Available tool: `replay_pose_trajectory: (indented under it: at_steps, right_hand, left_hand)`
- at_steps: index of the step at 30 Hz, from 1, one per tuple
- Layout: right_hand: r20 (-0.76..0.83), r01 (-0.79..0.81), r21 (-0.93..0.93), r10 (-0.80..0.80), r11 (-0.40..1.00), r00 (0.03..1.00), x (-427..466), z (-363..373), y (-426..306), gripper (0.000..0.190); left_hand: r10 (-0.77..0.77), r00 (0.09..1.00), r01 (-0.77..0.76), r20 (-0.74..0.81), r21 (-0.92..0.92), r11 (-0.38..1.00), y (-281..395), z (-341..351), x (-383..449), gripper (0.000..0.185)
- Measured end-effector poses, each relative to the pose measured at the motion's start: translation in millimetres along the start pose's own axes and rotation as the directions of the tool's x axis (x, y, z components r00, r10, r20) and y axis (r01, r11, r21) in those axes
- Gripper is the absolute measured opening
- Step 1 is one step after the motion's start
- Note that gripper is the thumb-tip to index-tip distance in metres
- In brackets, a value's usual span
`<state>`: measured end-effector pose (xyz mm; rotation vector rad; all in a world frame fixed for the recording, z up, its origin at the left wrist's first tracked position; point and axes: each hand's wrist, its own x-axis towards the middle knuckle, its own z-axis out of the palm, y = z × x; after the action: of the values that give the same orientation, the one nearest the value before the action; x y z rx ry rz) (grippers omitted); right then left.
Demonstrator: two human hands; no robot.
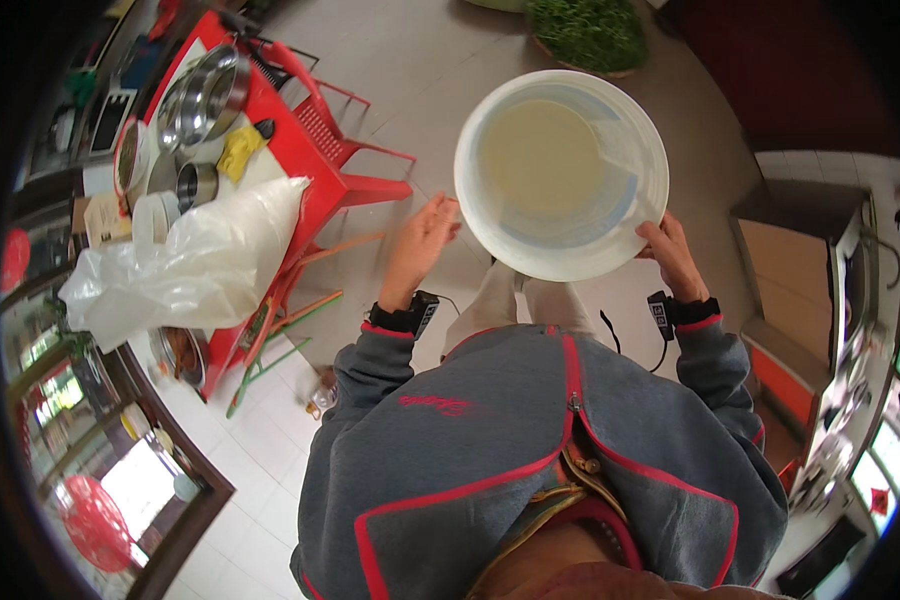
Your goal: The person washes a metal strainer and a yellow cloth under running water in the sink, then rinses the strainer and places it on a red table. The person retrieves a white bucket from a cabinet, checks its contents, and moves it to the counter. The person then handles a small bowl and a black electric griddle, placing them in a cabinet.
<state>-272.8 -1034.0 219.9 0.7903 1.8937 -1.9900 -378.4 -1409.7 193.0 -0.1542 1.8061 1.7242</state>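
Note:
A large white plastic bucket (562,251), its opening facing me, is in front of my legs. Inside it is a pale, cloudy yellowish layer (541,157) that may be liquid. My right hand (671,247) grips the bucket's rim at the lower right, thumb on the rim. My left hand (427,229) is just off the rim's left side, fingers partly curled and blurred; whether a fingertip touches the bucket cannot be told. The underside of the bucket is hidden.
At left a red table (330,176) bears steel bowls (210,94), a yellow cloth (240,150), a steel pot (196,186) and a large white plastic bag (195,262). A red plastic chair (319,124) adjoins it. Leafy greens (589,34) lie beyond the bucket. A cabinet (787,277) stands at right.

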Motion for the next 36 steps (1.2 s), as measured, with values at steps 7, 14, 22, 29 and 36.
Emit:
replay_pose_trajectory:
  at_steps: [7, 14, 22, 29, 36]
  right_hand:
    - [-0.123, 0.054, -0.058, -0.061, 0.997, 0.99, -94, -33, -3, 0.04]
    - [-0.293, 0.2, 0.159, -0.147, 0.967, 0.945, -49, -64, 42, 0.049]
    - [-0.259, 0.292, 0.197, -0.238, 0.936, 0.936, -14, -74, -29, 0.053]
    - [0.0, 0.435, 0.461, -0.491, 0.773, 0.871, -25, -132, -62, 0.08]
    - [-0.571, 0.649, 0.327, -0.403, 0.687, 0.715, 38, -145, -97, 0.076]
  left_hand:
    - [-0.01, 0.913, -0.046, 0.407, 0.129, 0.991, 26, 63, -3, 0.098]
    - [0.202, 0.906, -0.243, 0.372, 0.066, 0.968, 83, 113, 36, 0.088]
    - [0.365, 0.892, -0.368, 0.265, -0.043, 0.929, 131, 133, 67, 0.085]
    - [0.25, 0.959, -0.212, 0.134, -0.249, 0.945, 120, 98, 58, 0.07]
    - [0.07, 0.961, 0.064, 0.269, -0.461, 0.885, 90, 113, 45, 0.044]
